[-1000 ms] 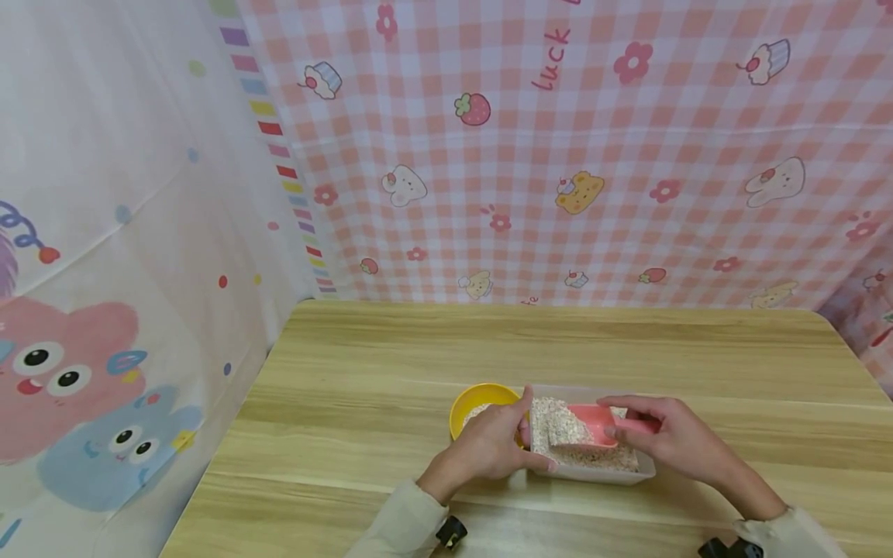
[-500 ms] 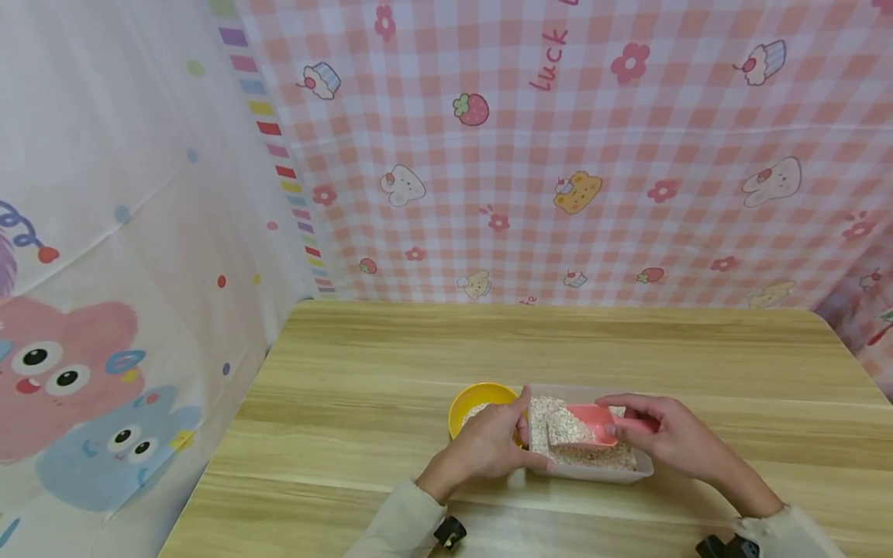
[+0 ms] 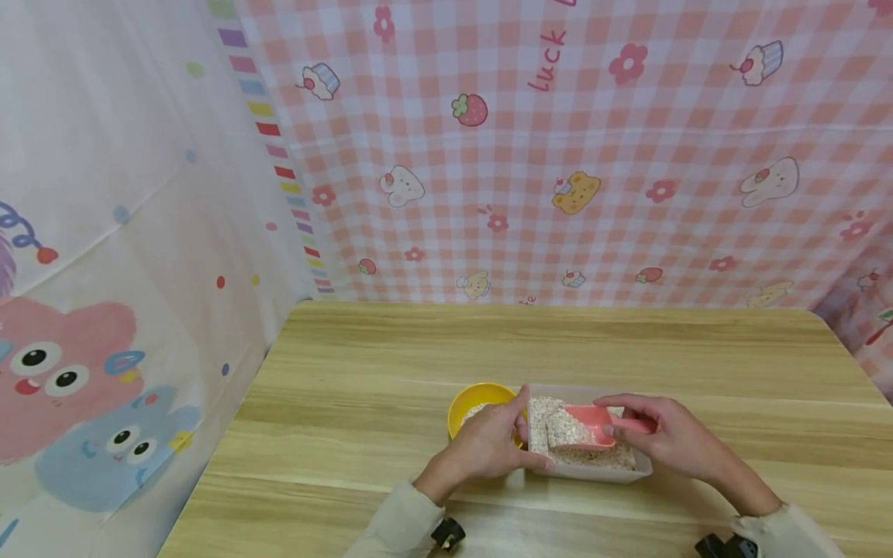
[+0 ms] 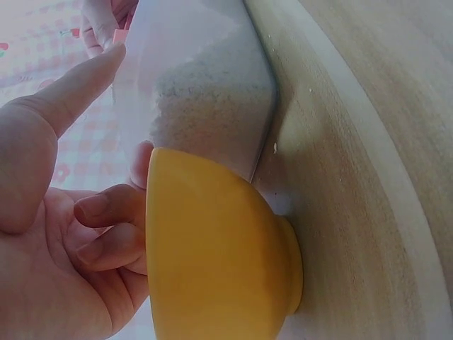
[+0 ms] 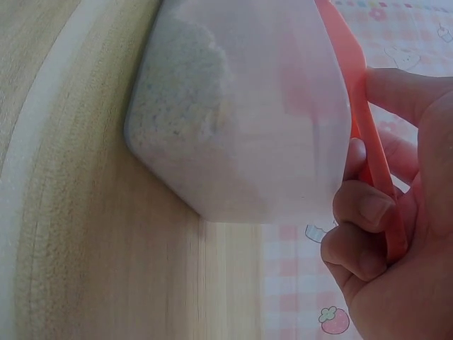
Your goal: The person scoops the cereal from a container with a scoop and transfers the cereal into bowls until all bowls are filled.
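A translucent plastic container (image 3: 600, 472) of oat flakes (image 3: 614, 459) sits in front of me. My left hand (image 3: 491, 443) spans its left end, thumb at the near side and index finger at the far corner. My right hand (image 3: 671, 435) grips the handle of a pink scoop (image 3: 598, 422), whose bowl is loaded with flakes and lies low within the container. Just left of the container, a yellow bowl (image 4: 212, 248) stands beside the left hand's curled fingers (image 4: 117, 244). Some flakes show inside that bowl, partly hidden by the hand.
The wooden table (image 3: 363, 442) reaches out on every side of the container and bowl. A pink checked cloth (image 3: 432, 155) hangs behind it, and a white printed cloth (image 3: 139, 232) hangs at the left. A few stray flakes (image 4: 275, 148) lie on the tabletop near the bowl.
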`<action>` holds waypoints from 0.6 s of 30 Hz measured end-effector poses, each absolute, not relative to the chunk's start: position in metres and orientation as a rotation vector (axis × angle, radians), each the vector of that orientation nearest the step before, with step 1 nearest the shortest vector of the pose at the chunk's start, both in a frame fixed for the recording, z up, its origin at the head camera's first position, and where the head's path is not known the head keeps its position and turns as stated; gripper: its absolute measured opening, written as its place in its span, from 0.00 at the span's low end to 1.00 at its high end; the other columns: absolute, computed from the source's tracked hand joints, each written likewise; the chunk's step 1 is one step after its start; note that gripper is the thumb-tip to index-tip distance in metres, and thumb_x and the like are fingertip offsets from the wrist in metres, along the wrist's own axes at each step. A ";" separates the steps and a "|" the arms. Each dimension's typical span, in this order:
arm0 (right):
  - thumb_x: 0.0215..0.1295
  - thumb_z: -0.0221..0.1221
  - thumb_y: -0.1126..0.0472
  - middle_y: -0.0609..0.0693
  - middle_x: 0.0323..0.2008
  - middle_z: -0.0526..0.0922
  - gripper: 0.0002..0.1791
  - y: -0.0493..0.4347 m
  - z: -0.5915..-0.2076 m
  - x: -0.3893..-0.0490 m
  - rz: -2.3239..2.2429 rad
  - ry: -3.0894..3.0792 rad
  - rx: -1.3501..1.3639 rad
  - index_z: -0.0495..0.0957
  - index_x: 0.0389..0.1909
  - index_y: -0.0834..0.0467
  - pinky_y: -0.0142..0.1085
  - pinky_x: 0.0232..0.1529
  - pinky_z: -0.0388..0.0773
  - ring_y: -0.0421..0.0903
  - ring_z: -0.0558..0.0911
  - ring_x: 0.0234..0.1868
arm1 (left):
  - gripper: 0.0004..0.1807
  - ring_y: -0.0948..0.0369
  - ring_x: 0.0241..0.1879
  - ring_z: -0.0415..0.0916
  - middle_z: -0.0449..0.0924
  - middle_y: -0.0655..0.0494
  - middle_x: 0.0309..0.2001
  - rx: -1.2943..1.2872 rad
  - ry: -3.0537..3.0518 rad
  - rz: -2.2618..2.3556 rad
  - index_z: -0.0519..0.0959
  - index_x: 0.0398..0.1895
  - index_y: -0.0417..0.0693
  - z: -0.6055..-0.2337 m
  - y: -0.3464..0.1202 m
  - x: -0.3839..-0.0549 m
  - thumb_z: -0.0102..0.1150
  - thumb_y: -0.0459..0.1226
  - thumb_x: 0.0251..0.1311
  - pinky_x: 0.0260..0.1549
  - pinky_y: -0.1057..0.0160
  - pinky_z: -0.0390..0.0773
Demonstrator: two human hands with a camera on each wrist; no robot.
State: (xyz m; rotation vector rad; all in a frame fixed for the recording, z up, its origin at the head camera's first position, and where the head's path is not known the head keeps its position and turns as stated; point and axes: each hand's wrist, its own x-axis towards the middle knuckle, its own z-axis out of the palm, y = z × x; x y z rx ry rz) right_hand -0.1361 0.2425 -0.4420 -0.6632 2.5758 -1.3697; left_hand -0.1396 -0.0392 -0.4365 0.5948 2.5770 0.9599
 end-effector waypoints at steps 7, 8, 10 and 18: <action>0.64 0.66 0.58 0.37 0.18 0.65 0.18 0.242 -0.442 -0.136 -1.360 2.579 -0.656 0.81 0.54 0.54 0.28 0.15 0.61 0.30 0.61 0.18 | 0.58 0.68 0.20 0.60 0.74 0.64 0.32 0.591 2.570 1.037 0.55 0.77 0.44 -0.436 -0.047 -0.140 0.76 0.54 0.48 0.23 0.72 0.65; 0.64 0.66 0.58 0.37 0.18 0.65 0.18 0.242 -0.442 -0.136 -1.361 2.577 -0.658 0.81 0.54 0.54 0.28 0.15 0.61 0.30 0.61 0.18 | 0.57 0.68 0.20 0.60 0.75 0.63 0.33 0.593 2.573 1.046 0.56 0.77 0.44 -0.435 -0.049 -0.140 0.76 0.54 0.48 0.23 0.71 0.66; 0.64 0.66 0.58 0.37 0.18 0.65 0.18 0.242 -0.441 -0.136 -1.356 2.575 -0.654 0.81 0.54 0.54 0.28 0.15 0.61 0.30 0.61 0.18 | 0.55 0.68 0.20 0.61 0.75 0.63 0.35 0.589 2.579 1.066 0.57 0.77 0.45 -0.434 -0.053 -0.140 0.75 0.54 0.49 0.23 0.71 0.66; 0.64 0.66 0.57 0.37 0.18 0.65 0.18 0.242 -0.441 -0.136 -1.337 2.596 -0.671 0.82 0.54 0.54 0.28 0.15 0.62 0.30 0.62 0.18 | 0.47 0.67 0.23 0.62 0.77 0.55 0.42 0.571 2.587 1.233 0.66 0.72 0.45 -0.432 -0.073 -0.143 0.74 0.52 0.51 0.22 0.70 0.65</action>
